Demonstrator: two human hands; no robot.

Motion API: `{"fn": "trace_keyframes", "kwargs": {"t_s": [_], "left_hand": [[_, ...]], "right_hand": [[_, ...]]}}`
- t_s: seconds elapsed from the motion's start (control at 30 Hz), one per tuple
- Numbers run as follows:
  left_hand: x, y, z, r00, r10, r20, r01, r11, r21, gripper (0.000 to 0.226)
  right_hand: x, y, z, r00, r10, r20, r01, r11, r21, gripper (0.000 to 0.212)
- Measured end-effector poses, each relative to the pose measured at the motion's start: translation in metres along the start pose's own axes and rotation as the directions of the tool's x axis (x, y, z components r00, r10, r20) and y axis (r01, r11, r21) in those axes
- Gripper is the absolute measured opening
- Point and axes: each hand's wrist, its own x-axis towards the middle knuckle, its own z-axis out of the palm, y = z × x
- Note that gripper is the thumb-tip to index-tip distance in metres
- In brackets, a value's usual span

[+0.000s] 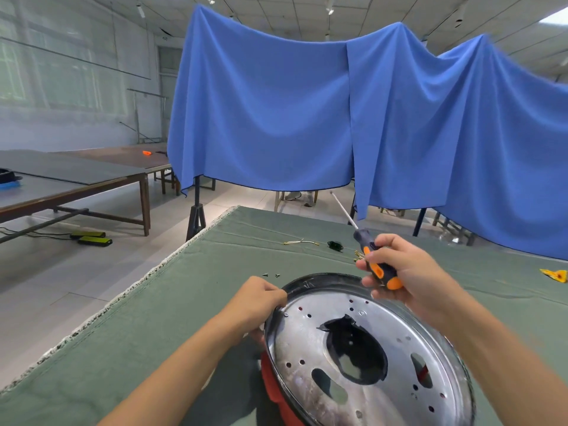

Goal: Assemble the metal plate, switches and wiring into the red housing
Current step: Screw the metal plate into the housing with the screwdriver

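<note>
Your left hand (261,298) pinches the metal plate (362,352) rim, plate sits on the red housing (273,385); your right hand (399,272) has a closed grip on the screwdriver (376,261), tip up, above the counter (172,309)

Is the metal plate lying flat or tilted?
Tilted: the metal plate leans on the red housing, left hand gripping its rim.

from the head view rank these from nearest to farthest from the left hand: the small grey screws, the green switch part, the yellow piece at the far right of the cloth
From the left hand:
1. Small grey screws, on the cloth just beyond its knuckles.
2. Green switch part, farther back and to the right, near the screwdriver.
3. Yellow piece, at the cloth's far right edge, past the right hand.
</note>
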Motion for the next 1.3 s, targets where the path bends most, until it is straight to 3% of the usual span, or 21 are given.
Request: {"fn": "trace_keyframes", "kwargs": {"t_s": [0.17,0.27,0.3,0.4,0.63,0.7,0.8,0.9,1.03,1.17,1.3], "left_hand": [[0.008,0.008,-0.011,0.999,0.04,-0.026,-0.039,0.999,0.027,0.037],[0.018,0.012,-0.021,0.991,0.094,-0.092,-0.086,0.992,0.091,0.036],[0.022,0.013,-0.023,0.99,0.094,-0.106,-0.083,0.991,0.105,0.038],[0.032,0.009,-0.023,0.994,0.044,-0.1,-0.03,0.99,0.138,0.037],[0.058,-0.002,-0.02,0.994,-0.105,-0.044,0.108,0.99,0.092,0.033],[0.07,-0.004,-0.021,0.987,-0.12,-0.108,0.129,0.989,0.074,0.034],[0.092,-0.016,-0.022,0.945,0.026,-0.326,0.038,0.981,0.189,0.021],[0.109,-0.032,-0.021,0.908,0.171,-0.382,0.029,0.884,0.466,0.016],[0.124,-0.053,-0.014,0.951,0.234,-0.203,-0.026,0.713,0.7,0.025],[0.135,-0.055,-0.009,0.953,0.276,-0.125,-0.068,0.597,0.8,0.03],[0.135,-0.054,-0.006,0.944,0.319,-0.08,-0.124,0.571,0.812,0.025]], "right_hand": [[0.013,0.021,-0.004,0.982,-0.103,-0.156,0.071,0.977,-0.199,0.043],[0.02,0.03,-0.011,0.958,-0.196,-0.209,0.115,0.932,-0.345,0.006],[0.023,0.033,-0.013,0.945,-0.226,-0.235,0.124,0.916,-0.383,0.01],[0.029,0.038,-0.015,0.93,-0.257,-0.263,0.12,0.888,-0.444,0.033],[0.05,0.058,-0.012,0.94,-0.256,-0.225,0.101,0.84,-0.533,0.034],[0.056,0.059,-0.014,0.961,-0.207,-0.184,0.076,0.836,-0.544,0.035],[0.062,0.061,-0.016,0.974,-0.163,-0.154,0.058,0.847,-0.529,0.037],[0.065,0.064,-0.016,0.971,-0.17,-0.166,0.048,0.825,-0.562,0.035],[0.066,0.068,-0.015,0.969,-0.178,-0.174,0.034,0.787,-0.616,0.033],[0.065,0.07,-0.016,0.968,-0.187,-0.166,0.042,0.776,-0.629,0.032],[0.064,0.071,-0.016,0.967,-0.199,-0.157,0.047,0.749,-0.661,0.033]]}}
